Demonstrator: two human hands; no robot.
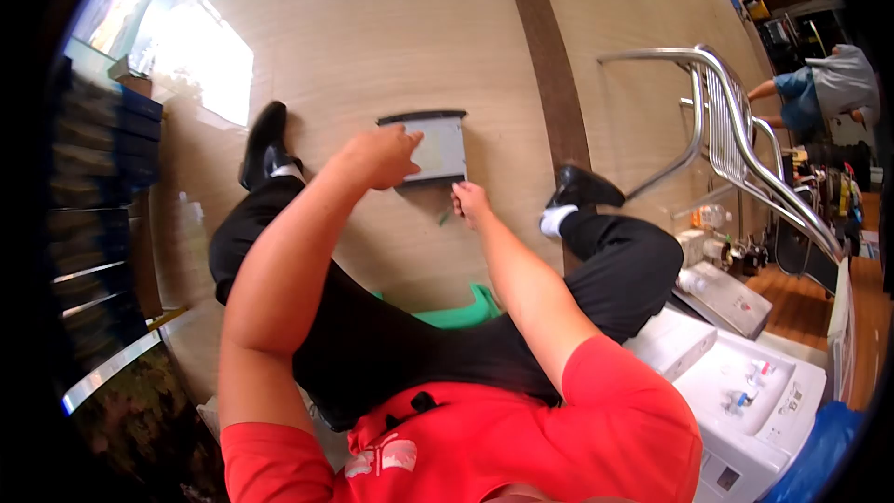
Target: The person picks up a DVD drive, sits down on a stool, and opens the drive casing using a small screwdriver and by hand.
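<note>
So, grey box (445,145) lies ahead on the floor (372,28): my left hand (377,158) over its left side, right hand (471,203) by its near-right corner. Can't tell if either's gripping.

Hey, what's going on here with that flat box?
A person in a red shirt is handling a flat grey box. Their left hand reaches over its left side; their right hand is at its near right corner, by a small green thing. Whether the box rests on the floor is unclear.
</note>
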